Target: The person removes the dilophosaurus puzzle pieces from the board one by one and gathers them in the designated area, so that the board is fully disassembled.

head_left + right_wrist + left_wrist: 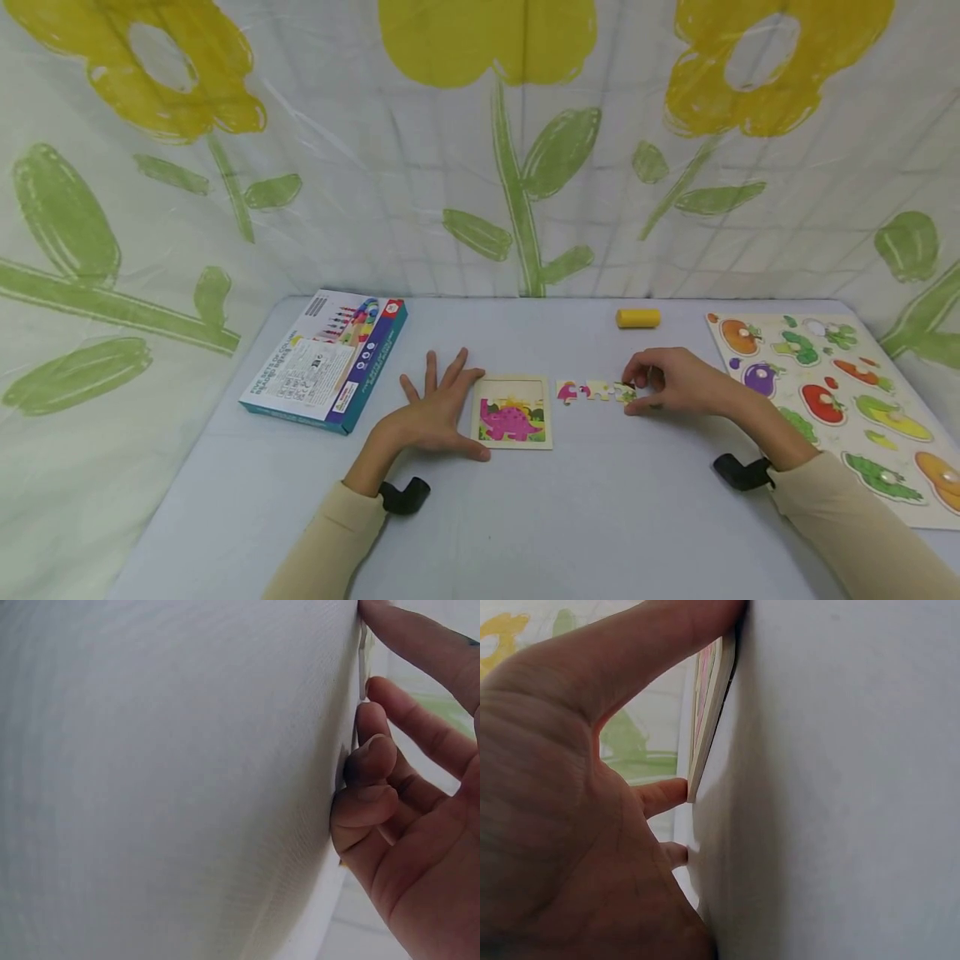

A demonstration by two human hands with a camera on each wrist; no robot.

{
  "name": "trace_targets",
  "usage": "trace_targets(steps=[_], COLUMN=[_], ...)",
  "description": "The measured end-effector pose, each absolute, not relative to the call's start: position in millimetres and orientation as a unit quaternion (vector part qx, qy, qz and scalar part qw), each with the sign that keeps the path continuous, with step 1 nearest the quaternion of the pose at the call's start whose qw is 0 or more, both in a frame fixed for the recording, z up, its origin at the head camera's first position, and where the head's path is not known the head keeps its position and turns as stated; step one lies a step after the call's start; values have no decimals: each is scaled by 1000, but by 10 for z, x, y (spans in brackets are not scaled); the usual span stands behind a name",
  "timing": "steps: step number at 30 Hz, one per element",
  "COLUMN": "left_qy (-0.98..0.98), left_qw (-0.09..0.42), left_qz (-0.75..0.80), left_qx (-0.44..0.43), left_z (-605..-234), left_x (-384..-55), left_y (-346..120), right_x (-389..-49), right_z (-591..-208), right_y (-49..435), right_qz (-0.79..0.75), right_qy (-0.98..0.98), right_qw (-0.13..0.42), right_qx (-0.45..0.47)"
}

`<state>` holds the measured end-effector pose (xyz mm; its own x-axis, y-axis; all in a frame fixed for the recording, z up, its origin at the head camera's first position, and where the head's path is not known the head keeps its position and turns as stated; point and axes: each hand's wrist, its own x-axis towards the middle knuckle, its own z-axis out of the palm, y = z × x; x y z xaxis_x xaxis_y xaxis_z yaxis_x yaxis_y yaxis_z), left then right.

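Note:
A small square puzzle tray point(549, 417) with a pink dinosaur picture point(512, 423) lies flat on the table. My left hand point(431, 417) is spread along its left side, index fingertip at the upper left corner and thumb near the lower left one. In the left wrist view the tray's edge point(714, 712) shows past the thumb. To the tray's right lie jigsaw pieces in a row, a pink one point(567, 392) and a mostly pale one point(597, 390). At the row's right end my right hand point(678, 383) pinches another puzzle piece point(623, 392) between thumb and index finger, low at the table; its other fingers are curled.
A flat boxed set point(300, 367) lies at the back left. Toward the back right is a yellow cylinder point(637, 318). A vegetable puzzle board point(825, 450) covers the right side, beneath and beyond the right forearm. A flowered curtain point(337, 225) hangs behind the table.

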<state>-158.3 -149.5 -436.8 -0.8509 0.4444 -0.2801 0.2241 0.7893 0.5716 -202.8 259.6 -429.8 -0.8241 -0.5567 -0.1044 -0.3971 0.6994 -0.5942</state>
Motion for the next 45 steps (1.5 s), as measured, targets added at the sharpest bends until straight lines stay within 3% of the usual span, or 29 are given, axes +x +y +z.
trace_targets(steps=[12,20,37,45], left_qy=[927,929,919,920], left_qw=[199,202,184,201], left_qz=[268,263,294,284], left_qx=[169,162,188,179], left_z=[-4458,-4514,-4520,-4495], left_x=[-1609,-1618,-1618,-1634], left_y=[-1493,-1482,-1519,-1497], right_x=[-2057,-2061,-2074,-2072], right_z=[-4265,-4251,-4292,-4316], right_y=[2574,2370,1355,1101], right_qz=[-279,-314,-314,-300], right_qy=[915,899,857,847], right_qw=[139,90,168,162], right_qx=[-258,-292,-371,-407])
